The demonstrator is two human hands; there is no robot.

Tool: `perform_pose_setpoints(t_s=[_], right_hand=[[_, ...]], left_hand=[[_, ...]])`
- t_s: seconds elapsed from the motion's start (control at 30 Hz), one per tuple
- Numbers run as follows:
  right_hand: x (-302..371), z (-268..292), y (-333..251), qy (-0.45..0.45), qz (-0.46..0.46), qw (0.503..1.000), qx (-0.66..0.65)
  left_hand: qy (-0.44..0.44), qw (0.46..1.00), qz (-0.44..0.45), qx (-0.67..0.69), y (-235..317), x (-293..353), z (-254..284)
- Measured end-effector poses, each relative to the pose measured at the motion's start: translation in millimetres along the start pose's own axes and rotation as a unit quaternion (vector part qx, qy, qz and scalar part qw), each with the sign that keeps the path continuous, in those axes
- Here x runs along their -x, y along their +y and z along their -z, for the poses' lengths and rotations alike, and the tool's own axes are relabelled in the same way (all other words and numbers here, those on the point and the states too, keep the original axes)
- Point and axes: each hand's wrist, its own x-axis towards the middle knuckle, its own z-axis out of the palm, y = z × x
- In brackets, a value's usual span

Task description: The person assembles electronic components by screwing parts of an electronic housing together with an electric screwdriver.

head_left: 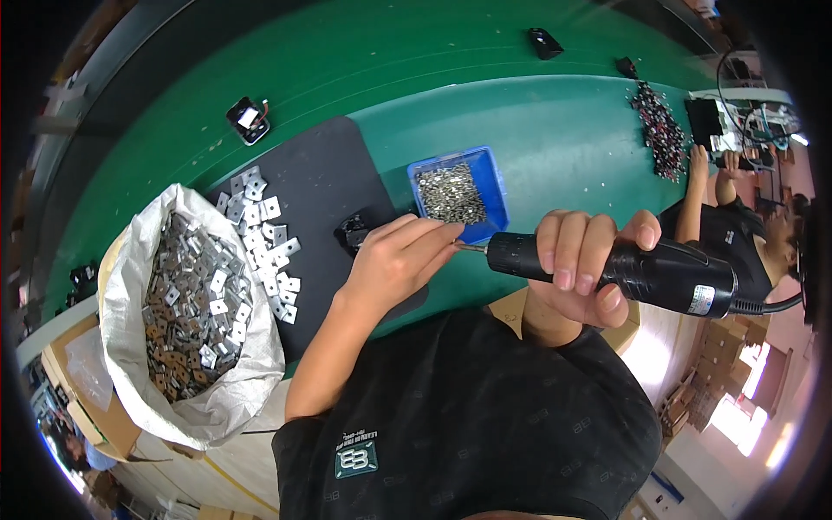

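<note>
My right hand (582, 260) is wrapped round a black electric screwdriver (663, 276), held almost level with its bit pointing left. At the bit's tip, the thumb and fingers of my left hand (400, 258) are pinched together; whatever small thing they hold is hidden. Just beyond both hands sits a blue bin (496, 201) with many small metal screws (451, 192) in it. A black plastic part (350, 232) lies on the dark grey mat (334, 165), partly behind my left hand. Loose square metal plates (270, 234) with holes are scattered along the mat's left side.
At the left stands a white woven sack (130, 347) full of metal plates. On the green belt rest a black housing with wires (248, 120) and another black part (544, 43). A pile of small dark red pieces (660, 130) lies at far right, near a co-worker (728, 234).
</note>
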Motion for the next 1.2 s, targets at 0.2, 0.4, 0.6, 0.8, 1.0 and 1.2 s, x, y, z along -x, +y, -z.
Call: perform_pose_setpoints(t_s=[0.2,0.4,0.6,0.8,1.0,1.2], right_hand=[[6,17,-10,0.047,0.043,0.997,0.032],[9,16,-4,0.055,0.026,0.997,0.040],[7,16,3,0.039,0.012,0.998,0.053],[7,11,10,0.048,-0.008,0.998,0.038],[6,6,13,0.037,-0.018,0.999,0.022],[4,2,14,0.021,-0.029,0.999,0.017]], left_hand=[[-0.048,0.990,-0.007,-0.129,-6,-12,-15],[-0.026,0.992,-0.003,-0.123,-7,-7,-15],[-0.028,0.990,0.011,-0.137,-5,-4,-16],[-0.012,0.992,-0.014,-0.128,0,-4,-8],[0.017,0.990,-0.034,-0.135,3,-2,-1],[0.044,0.988,-0.046,-0.140,2,4,4]])
